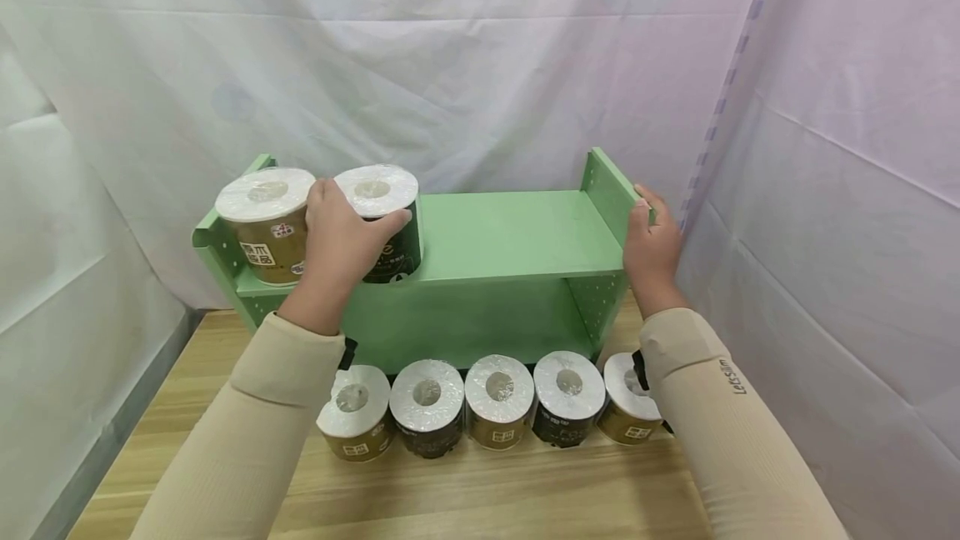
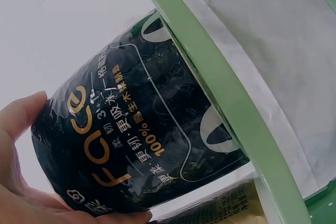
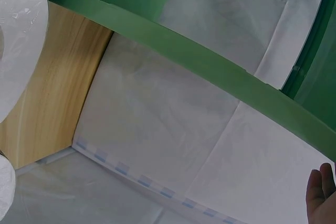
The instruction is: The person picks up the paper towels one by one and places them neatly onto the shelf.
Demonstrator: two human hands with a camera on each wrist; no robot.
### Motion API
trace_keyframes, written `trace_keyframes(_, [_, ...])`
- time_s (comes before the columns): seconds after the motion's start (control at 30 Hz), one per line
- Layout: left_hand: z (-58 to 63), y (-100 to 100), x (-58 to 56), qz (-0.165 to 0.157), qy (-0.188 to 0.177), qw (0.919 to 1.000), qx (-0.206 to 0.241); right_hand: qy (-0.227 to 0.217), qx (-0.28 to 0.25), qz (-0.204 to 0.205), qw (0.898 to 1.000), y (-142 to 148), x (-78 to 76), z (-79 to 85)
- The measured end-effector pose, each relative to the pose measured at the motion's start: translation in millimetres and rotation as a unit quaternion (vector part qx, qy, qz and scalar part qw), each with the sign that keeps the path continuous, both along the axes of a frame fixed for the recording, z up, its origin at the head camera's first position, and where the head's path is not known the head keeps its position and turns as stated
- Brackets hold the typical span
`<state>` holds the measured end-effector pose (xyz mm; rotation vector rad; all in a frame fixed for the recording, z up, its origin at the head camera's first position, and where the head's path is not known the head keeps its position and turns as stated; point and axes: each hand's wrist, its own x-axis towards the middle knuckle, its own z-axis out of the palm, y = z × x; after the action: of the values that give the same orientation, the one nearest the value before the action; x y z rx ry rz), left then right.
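My left hand (image 1: pixel 341 236) grips a black-wrapped toilet paper roll (image 1: pixel 397 252) standing on the upper board of a green shelf rack (image 1: pixel 510 232). Seen from the left wrist, its lettered side (image 2: pixel 131 124) faces the camera, with fingers and thumb around the end away from the board. Just left of it, on the same board, stands a gold-wrapped toilet paper roll (image 1: pixel 262 244). My right hand (image 1: pixel 654 252) rests against the rack's right side panel (image 1: pixel 611 190); the right wrist view shows only some fingers, extended beside the green edge.
In front of the rack, several more rolls in alternating gold and black wrap stand in a row on the wooden table (image 1: pixel 420 498); the middle one is a gold roll (image 1: pixel 498 432). White cloth (image 1: pixel 487 65) hangs behind and on both sides.
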<state>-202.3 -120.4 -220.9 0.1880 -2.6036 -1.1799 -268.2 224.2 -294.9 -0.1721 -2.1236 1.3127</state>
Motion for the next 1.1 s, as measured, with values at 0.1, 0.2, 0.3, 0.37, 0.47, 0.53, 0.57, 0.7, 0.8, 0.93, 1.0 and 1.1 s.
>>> trace_keyframes(0.1, [0.0, 0, 0.3, -0.002, 0.0, 1.0, 0.002, 0.001, -0.001, 0.002, 1.0, 0, -0.4, -0.2])
trace_keyframes(0.2, [-0.5, -1, 0.2, -0.003, 0.002, 1.0, 0.003, 0.002, -0.002, 0.004, 1.0, 0, -0.3, -0.1])
trace_keyframes(0.3, [-1.1, -1, -0.1, -0.005, 0.006, 1.0, 0.005, 0.001, 0.001, 0.003, 1.0, 0, 0.1, -0.3])
trace_keyframes(0.37, [-1.3, -1, 0.2, -0.007, 0.009, 0.9999, 0.006, 0.001, 0.003, 0.002, 1.0, 0, 0.4, -0.3])
trace_keyframes(0.47, [-1.9, -1, 0.8, -0.007, 0.009, 0.9999, 0.008, -0.002, 0.007, -0.003, 1.0, 0, 0.4, -0.7])
trace_keyframes(0.53, [-3.0, 0, 0.9, -0.007, 0.011, 0.9999, 0.007, -0.002, 0.007, -0.005, 1.0, 0, -0.3, -1.3])
trace_keyframes(0.57, [-3.8, 0, 0.8, -0.006, 0.014, 0.9999, 0.007, -0.002, 0.007, -0.005, 1.0, 0, -0.7, -1.7])
trace_keyframes(0.7, [-7.3, 0, 0.3, -0.007, 0.028, 0.9996, 0.007, -0.003, 0.005, -0.002, 1.0, 0, -0.7, -2.3])
trace_keyframes(0.8, [-10.1, 0, -0.1, -0.009, 0.04, 0.9991, 0.008, -0.006, 0.004, 0.0, 1.0, 0, 0.0, -2.1])
trace_keyframes(0.93, [-13.7, 0, -1.3, -0.004, 0.061, 0.9981, 0.0, -0.008, 0.005, -0.001, 1.0, 0, 0.2, -1.5])
trace_keyframes(1.0, [-14.7, 1, -2.3, 0.003, 0.082, 0.9965, -0.019, -0.007, 0.006, 0.0, 1.0, 0, 0.1, -1.2])
trace_keyframes(1.1, [-14.8, 2, -3.0, 0.014, 0.105, 0.9929, -0.052, -0.007, 0.003, 0.001, 1.0, 0, -0.1, -1.0])
